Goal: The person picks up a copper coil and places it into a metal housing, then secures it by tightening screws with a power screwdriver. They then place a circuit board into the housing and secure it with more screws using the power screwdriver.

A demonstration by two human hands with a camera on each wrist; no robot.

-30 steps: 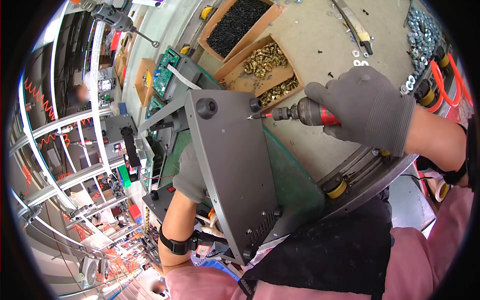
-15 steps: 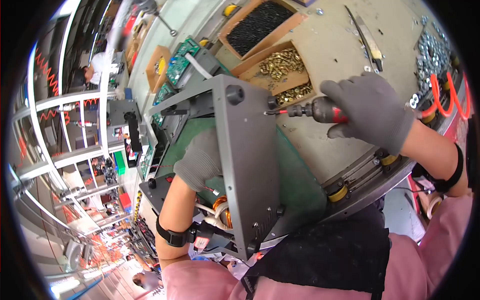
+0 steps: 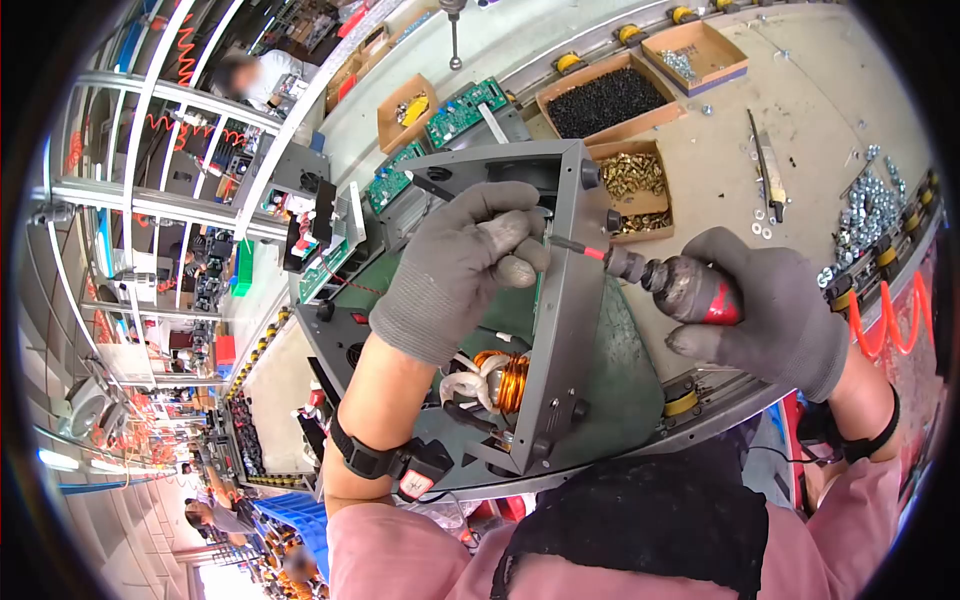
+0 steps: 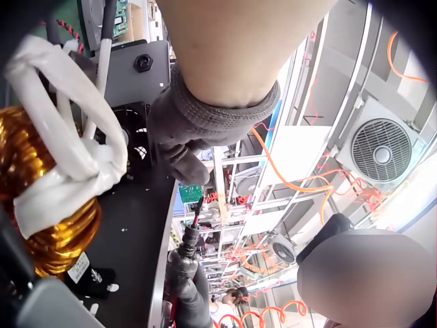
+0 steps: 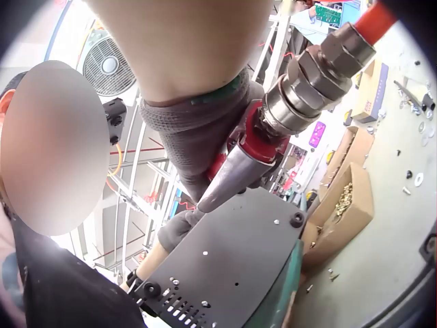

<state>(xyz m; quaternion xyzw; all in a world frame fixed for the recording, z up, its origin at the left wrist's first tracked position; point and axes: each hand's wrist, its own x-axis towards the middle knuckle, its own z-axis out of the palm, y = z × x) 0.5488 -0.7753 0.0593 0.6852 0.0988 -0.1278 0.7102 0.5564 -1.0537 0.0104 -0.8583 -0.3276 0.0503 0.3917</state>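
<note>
My right hand, in a grey glove, grips a red-and-black air screwdriver. Its bit points left, toward the top edge of a dark grey metal case. My left hand, also gloved, is raised over the case's open side, its fingers bent and their tips close to the bit's end. I cannot tell whether the fingertips hold something small. A copper-wound coil with white-sleeved leads sits inside the case. Rubber feet and vent slots show on the panel in the right wrist view.
Behind the case are cardboard boxes of black screws and brass-coloured screws. Silver nuts lie loose at the right, near an orange air hose. Green circuit boards stand at the back. Another driver hangs above.
My left hand has come up from behind the panel to the bit's tip. The screwdriver has drawn back from the panel face, and the case appears turned, showing more of its inside.
</note>
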